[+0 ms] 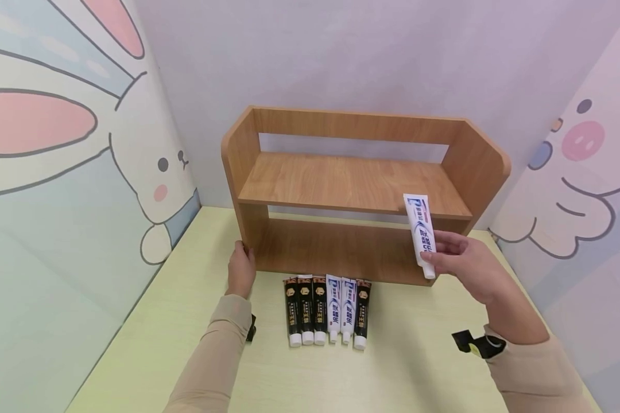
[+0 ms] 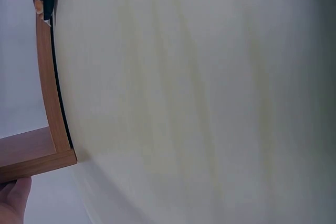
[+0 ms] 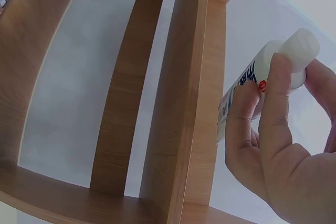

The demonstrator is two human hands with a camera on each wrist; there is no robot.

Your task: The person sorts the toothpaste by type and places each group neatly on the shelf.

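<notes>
Right hand pinches a white tube at the shelf

Thumb and fingers pinch the tube near its cap, which points down, the flat end up. It is held at the shelf's right end; whether it touches the upper board cannot be told. A light, steady pinch should suffice; the long free end probably needs watching, since it could tip or catch the board's front edge.

The left hand touches the left side panel; whether its fingers curl round it, I cannot tell. The right side panel limits sideways room. On the table, just before the shelf, lie four black tubes and two white ones, side by side.
</notes>
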